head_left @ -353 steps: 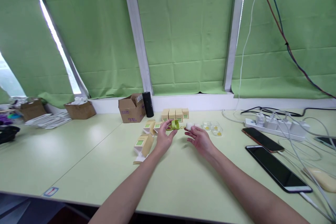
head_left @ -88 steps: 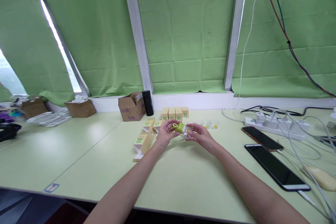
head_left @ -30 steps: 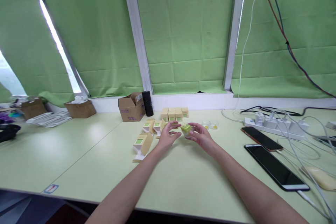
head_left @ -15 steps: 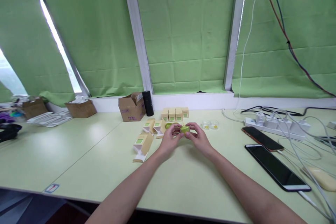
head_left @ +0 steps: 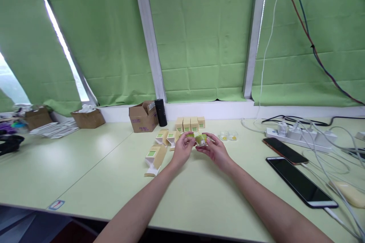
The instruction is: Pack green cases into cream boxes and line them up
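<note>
Both my hands meet over the pale green table (head_left: pixel 85 167), just in front of a row of small tan boxes (head_left: pixel 190 123) with green labels. My right hand (head_left: pixel 214 151) pinches a small clear jar with a green lid (head_left: pixel 201 139) between thumb and fingers. My left hand (head_left: pixel 182 149) is curled at the jar's left side, fingertips closed on a small green piece I cannot name. Open tan boxes (head_left: pixel 155 156) lie on their sides to the left of my left hand.
A brown carton (head_left: pixel 143 117) and a black cylinder (head_left: pixel 161 112) stand at the back by the window sill. Two small clear jars (head_left: pixel 228 135) sit right of my hands. Phones (head_left: pixel 300 183), a power strip (head_left: pixel 299 135) and cables fill the right side.
Over the last second my left hand closed in on the green-lidded jar held by my right hand, and both hands lifted it slightly off the table.
</note>
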Demonstrator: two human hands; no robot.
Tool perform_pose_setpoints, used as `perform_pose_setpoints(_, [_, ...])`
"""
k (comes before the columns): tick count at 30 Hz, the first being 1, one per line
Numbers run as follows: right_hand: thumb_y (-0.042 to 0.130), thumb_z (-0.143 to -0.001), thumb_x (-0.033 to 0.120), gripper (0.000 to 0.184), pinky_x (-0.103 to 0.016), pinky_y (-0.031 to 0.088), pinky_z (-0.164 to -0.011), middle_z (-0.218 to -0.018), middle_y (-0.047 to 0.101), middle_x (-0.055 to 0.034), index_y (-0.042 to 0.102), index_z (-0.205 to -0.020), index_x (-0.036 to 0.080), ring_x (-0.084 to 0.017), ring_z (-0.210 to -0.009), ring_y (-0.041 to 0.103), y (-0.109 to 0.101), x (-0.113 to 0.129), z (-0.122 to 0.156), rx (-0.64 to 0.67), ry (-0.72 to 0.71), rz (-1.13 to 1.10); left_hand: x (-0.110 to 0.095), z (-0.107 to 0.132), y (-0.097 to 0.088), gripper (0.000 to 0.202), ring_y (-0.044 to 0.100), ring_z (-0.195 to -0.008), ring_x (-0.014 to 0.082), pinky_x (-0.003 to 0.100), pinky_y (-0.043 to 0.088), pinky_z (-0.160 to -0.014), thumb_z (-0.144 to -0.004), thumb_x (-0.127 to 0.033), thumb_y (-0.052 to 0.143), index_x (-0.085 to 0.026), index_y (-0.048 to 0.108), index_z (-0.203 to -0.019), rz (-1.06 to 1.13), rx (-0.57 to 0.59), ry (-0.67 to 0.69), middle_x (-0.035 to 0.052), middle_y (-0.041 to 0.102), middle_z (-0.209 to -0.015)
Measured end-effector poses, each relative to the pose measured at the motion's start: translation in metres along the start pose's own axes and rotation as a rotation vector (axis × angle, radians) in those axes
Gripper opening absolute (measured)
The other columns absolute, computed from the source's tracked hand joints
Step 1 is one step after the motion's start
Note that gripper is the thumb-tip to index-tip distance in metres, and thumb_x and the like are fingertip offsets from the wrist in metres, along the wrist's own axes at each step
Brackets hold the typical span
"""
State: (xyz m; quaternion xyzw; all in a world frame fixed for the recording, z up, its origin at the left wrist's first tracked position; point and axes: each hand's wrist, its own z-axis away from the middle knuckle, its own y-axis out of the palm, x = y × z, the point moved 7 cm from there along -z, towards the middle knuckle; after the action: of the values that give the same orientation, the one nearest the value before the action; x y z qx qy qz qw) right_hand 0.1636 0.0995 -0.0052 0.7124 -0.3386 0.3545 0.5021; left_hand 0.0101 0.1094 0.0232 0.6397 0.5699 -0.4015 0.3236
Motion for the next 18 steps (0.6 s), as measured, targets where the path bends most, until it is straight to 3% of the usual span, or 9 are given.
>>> perform_pose_setpoints(4, [0.078,-0.083,0.044,0.032,-0.053,0.060,-0.093,-0.101,0.078,-0.0076,0.063,-0.106,0.027,-0.027,-0.083,0.078,-0.008,-0.009,-0.004,-0.009,0.076,-0.182,0.006,-0.004,-0.006,0.044,0.070,-0.080,0.0185,0.034,0.056,-0.079,-0.090,-0.054,0.070,-0.017,0.063,-0.112,0.025,-0.030,-0.022,0.0090,0.076,-0.091])
perform_pose_setpoints(8, [0.072,-0.087,0.044,0.025,-0.052,0.061,-0.091,-0.098,0.078,-0.0079,0.061,-0.103,0.027,-0.027,-0.081,0.078,-0.016,-0.011,-0.009,-0.033,0.064,-0.188,0.014,-0.006,-0.010,0.040,0.069,-0.075,0.0179,0.034,0.055,-0.074,-0.088,-0.052,0.072,-0.016,0.066,-0.105,-0.002,-0.042,-0.052,0.0089,0.075,-0.087])
perform_pose_setpoints(14, [0.082,-0.079,0.047,0.035,-0.052,0.060,-0.093,-0.099,0.076,-0.0045,0.064,-0.102,0.029,-0.028,-0.088,0.077,-0.018,0.000,-0.009,-0.062,-0.005,-0.143,0.018,-0.001,-0.008,0.027,0.068,-0.075,0.0178,0.031,0.053,-0.069,-0.086,-0.040,0.073,-0.017,0.068,-0.100,-0.095,-0.025,-0.104,0.0077,0.074,-0.087])
perform_pose_setpoints(18, [0.089,-0.072,0.044,0.051,-0.049,0.060,-0.092,-0.098,0.075,-0.0048,0.064,-0.113,0.027,-0.026,-0.087,0.076,-0.018,0.004,-0.005,-0.112,-0.009,-0.121,0.014,-0.002,-0.012,0.016,0.069,-0.077,0.0201,0.033,0.054,-0.071,-0.086,-0.031,0.069,-0.018,0.070,-0.097,-0.223,-0.043,-0.075,0.0084,0.075,-0.088])
